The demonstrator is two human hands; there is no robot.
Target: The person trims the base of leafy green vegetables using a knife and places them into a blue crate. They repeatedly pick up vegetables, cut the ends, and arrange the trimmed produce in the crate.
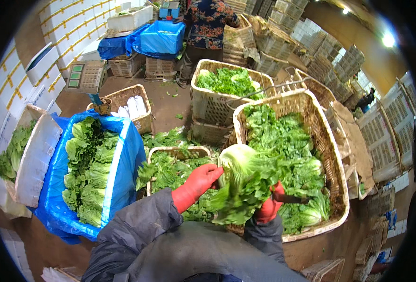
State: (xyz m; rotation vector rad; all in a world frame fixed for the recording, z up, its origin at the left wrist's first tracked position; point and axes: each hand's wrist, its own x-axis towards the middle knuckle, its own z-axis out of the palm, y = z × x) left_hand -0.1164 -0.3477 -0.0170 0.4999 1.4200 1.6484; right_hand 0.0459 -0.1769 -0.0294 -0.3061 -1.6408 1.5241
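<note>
My left hand (198,182), in a red glove, grips the outer leaves at the left side of a leafy green head (241,158) with a pale base. My right hand (269,206), also gloved in red, is closed on the dark handle of a knife (296,199) at the head's lower right; leaves partly cover its fingers. The knife points right, over a large plastic crate (335,151) of similar green heads. Loose leaves (172,172) fill a lower crate to the left. Green heads (97,176) lie in rows inside a blue-lined box (118,169) farther left.
A digital scale (86,75) stands behind the blue-lined box. Another crate (211,102) of greens is stacked ahead, with a crate holding white bundles (134,107) to its left. A foam box (35,165) leans at far left. A person (208,28) stands at the back among crates.
</note>
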